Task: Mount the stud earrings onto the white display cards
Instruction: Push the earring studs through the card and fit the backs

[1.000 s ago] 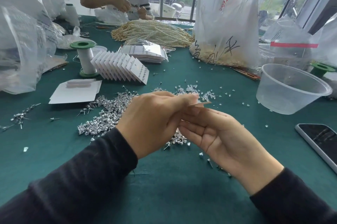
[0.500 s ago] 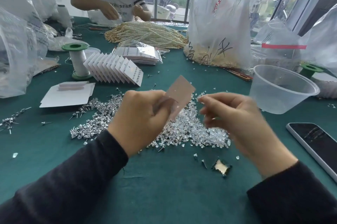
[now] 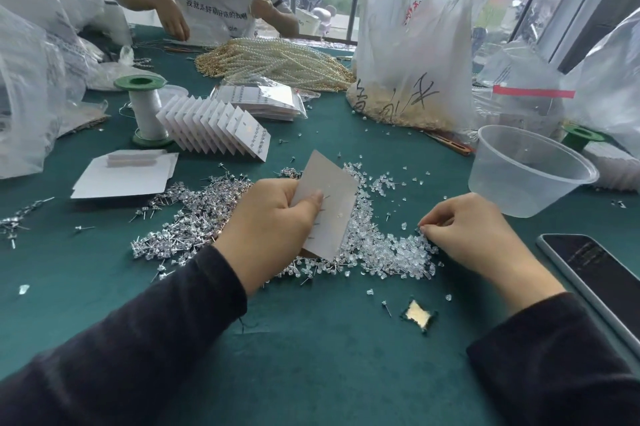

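Here: card, tilted, grasped by left hand fingers above stud pile, mid-counter; its left edge is hidden by the hand. Right hand fingers curled into clear backs; any catch too small to tell.

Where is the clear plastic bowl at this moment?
In the head view, the clear plastic bowl stands on the right side of the table, beyond the right hand, with the phone nearer the camera.

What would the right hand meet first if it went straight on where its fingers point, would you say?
Probably the heap of clear earring backs, at the fingertips of the right hand; the white card lies beyond.
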### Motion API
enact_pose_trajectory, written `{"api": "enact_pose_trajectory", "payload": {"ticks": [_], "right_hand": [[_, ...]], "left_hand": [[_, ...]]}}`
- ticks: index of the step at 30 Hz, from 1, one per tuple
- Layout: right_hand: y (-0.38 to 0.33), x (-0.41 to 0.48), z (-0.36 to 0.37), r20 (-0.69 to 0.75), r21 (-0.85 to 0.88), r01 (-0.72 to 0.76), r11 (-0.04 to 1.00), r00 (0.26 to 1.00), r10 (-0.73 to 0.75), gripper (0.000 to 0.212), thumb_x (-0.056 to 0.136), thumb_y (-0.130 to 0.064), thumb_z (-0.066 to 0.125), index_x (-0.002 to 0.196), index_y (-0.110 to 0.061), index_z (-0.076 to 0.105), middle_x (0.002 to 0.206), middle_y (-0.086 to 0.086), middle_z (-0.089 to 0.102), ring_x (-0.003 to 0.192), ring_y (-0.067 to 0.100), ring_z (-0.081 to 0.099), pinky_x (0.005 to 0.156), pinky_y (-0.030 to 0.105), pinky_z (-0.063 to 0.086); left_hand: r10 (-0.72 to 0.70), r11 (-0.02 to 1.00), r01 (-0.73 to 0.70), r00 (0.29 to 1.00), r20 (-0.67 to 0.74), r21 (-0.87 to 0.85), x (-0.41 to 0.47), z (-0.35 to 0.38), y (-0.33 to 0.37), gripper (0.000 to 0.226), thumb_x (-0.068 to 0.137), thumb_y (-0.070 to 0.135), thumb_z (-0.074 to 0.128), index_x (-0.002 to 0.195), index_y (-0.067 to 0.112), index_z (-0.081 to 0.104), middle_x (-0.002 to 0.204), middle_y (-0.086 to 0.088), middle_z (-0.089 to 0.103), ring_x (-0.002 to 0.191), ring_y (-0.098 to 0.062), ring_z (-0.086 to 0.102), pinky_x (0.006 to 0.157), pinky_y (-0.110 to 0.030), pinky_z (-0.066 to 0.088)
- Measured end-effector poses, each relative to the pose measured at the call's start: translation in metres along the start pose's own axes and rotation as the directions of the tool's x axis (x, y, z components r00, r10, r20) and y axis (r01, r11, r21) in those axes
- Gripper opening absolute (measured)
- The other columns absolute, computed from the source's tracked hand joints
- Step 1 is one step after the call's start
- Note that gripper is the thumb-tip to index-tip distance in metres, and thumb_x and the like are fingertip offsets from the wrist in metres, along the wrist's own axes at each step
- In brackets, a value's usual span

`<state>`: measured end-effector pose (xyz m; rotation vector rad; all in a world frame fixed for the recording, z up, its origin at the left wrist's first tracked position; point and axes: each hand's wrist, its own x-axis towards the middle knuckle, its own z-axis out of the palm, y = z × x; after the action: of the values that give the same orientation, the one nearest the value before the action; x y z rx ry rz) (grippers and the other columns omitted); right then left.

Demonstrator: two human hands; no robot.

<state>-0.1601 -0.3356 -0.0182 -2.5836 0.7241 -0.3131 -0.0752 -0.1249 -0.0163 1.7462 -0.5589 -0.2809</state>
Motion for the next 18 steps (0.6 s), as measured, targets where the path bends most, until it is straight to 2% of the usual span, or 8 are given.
{"api": "enact_pose_trajectory", "payload": {"ticks": [2, 4, 7, 11, 15, 16, 18], "right_hand": [[-0.002, 0.000, 0.002, -0.003, -0.006, 0.030, 1.000, 1.000, -0.030, 0.016, 0.077, -0.008, 0.062, 0.071, -0.018, 0.074, 0.063, -0.014, 0.062, 0.065, -0.002, 0.055, 0.054, 0.010, 0.037], [-0.003, 0.000, 0.004, -0.002, -0.014, 0.046, 0.999, 0.999, -0.046, 0.015, 0.078, -0.009, 0.062, 0.071, -0.018, 0.072, 0.064, -0.011, 0.063, 0.065, 0.000, 0.056, 0.053, 0.010, 0.038], [-0.005, 0.001, 0.009, -0.059, -0.007, 0.055, 0.998, 0.997, -0.056, 0.013, 0.078, -0.010, 0.060, 0.070, -0.015, 0.069, 0.066, -0.007, 0.064, 0.066, 0.008, 0.058, 0.053, 0.016, 0.039], [-0.011, -0.002, 0.006, -0.235, 0.181, 0.086, 0.980, 0.971, -0.042, 0.013, 0.076, -0.011, 0.064, 0.066, -0.018, 0.065, 0.062, -0.007, 0.064, 0.061, 0.007, 0.058, 0.053, 0.018, 0.040], [-0.019, -0.008, 0.006, -0.145, 0.470, 0.071, 0.880, 0.989, -0.002, 0.014, 0.074, -0.005, 0.067, 0.065, -0.015, 0.066, 0.063, 0.004, 0.069, 0.061, 0.020, 0.063, 0.062, 0.032, 0.050], [-0.021, -0.010, 0.007, -0.115, 0.511, 0.069, 0.857, 0.993, -0.011, 0.014, 0.074, -0.003, 0.068, 0.066, -0.015, 0.067, 0.064, 0.005, 0.069, 0.060, 0.019, 0.061, 0.061, 0.033, 0.050], [-0.024, -0.012, 0.008, -0.091, 0.555, 0.083, 0.828, 0.995, -0.039, 0.016, 0.075, -0.002, 0.069, 0.066, -0.015, 0.067, 0.062, 0.002, 0.067, 0.056, 0.010, 0.056, 0.055, 0.024, 0.045]], "left_hand": [[-0.020, 1.000, 0.020, 1.000, -0.002, 0.004, 0.000, 0.000, 0.001, 0.028, 0.091, 0.016, 0.052, 0.085, -0.009, 0.061, 0.087, -0.032, 0.065, 0.075, -0.043, 0.064, 0.063, -0.052, 0.055], [-0.034, 0.999, 0.034, 0.999, 0.000, 0.019, -0.001, 0.001, 0.002, 0.028, 0.091, 0.018, 0.053, 0.086, -0.008, 0.062, 0.087, -0.031, 0.065, 0.078, -0.045, 0.063, 0.066, -0.060, 0.052], [-0.040, 0.999, 0.040, 0.999, 0.001, 0.031, -0.003, 0.002, 0.003, 0.023, 0.090, 0.017, 0.053, 0.080, -0.001, 0.064, 0.081, -0.024, 0.068, 0.076, -0.041, 0.065, 0.066, -0.058, 0.053], [-0.044, 0.999, 0.044, 0.999, -0.004, 0.016, -0.004, 0.004, 0.005, 0.020, 0.090, 0.014, 0.053, 0.076, 0.004, 0.065, 0.079, -0.019, 0.069, 0.074, -0.037, 0.067, 0.066, -0.052, 0.055], [-0.069, 0.998, 0.069, 0.998, 0.000, -0.007, -0.005, 0.005, 0.005, 0.018, 0.089, 0.013, 0.054, 0.076, 0.005, 0.065, 0.078, -0.014, 0.069, 0.069, -0.031, 0.066, 0.064, -0.046, 0.056], [-0.076, 0.997, 0.076, 0.997, 0.003, -0.008, -0.005, 0.005, 0.004, 0.018, 0.089, 0.013, 0.055, 0.077, 0.004, 0.065, 0.078, -0.014, 0.069, 0.068, -0.029, 0.066, 0.063, -0.045, 0.056], [-0.082, 0.997, 0.082, 0.997, -0.003, 0.002, -0.005, 0.006, 0.003, 0.019, 0.088, 0.015, 0.056, 0.078, 0.002, 0.065, 0.080, -0.016, 0.069, 0.070, -0.031, 0.067, 0.062, -0.044, 0.057]]}}
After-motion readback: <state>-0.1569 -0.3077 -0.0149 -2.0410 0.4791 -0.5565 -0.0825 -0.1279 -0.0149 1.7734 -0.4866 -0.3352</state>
